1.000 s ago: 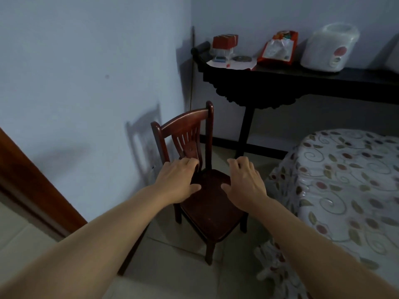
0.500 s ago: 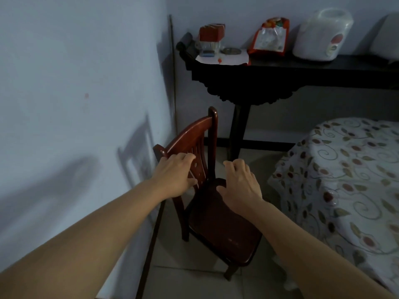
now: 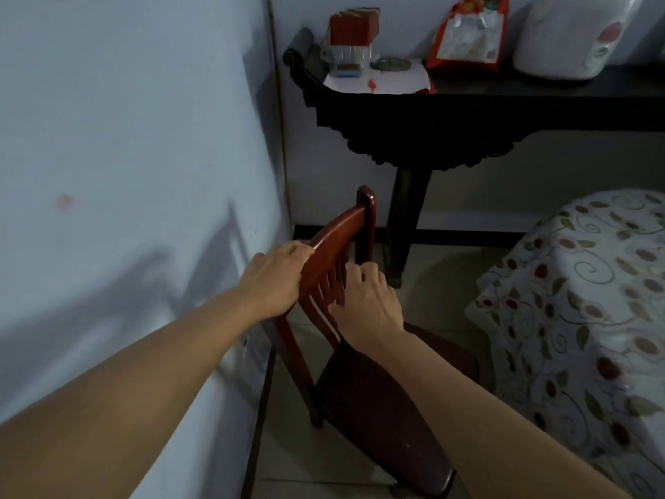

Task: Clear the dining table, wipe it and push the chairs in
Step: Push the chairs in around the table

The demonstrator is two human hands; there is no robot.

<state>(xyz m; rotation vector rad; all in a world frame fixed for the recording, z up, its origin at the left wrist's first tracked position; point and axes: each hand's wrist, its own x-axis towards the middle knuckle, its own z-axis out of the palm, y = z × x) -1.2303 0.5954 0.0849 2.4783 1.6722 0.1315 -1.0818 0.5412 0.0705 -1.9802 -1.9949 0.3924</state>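
In the middle of the frame the left hand (image 3: 275, 280) grips the top rail of the chair (image 3: 363, 340), and the right hand (image 3: 367, 304) holds its back slats. The chair stands beside the wall, apart from the dining table (image 3: 590, 304) at the right, so I judge pushing in is not done.

Both bare forearms reach forward, the left hand (image 3: 275, 279) with fingers curled over a chair's top rail, the right hand (image 3: 367, 300) just beside it, fingers bent against the back slats.
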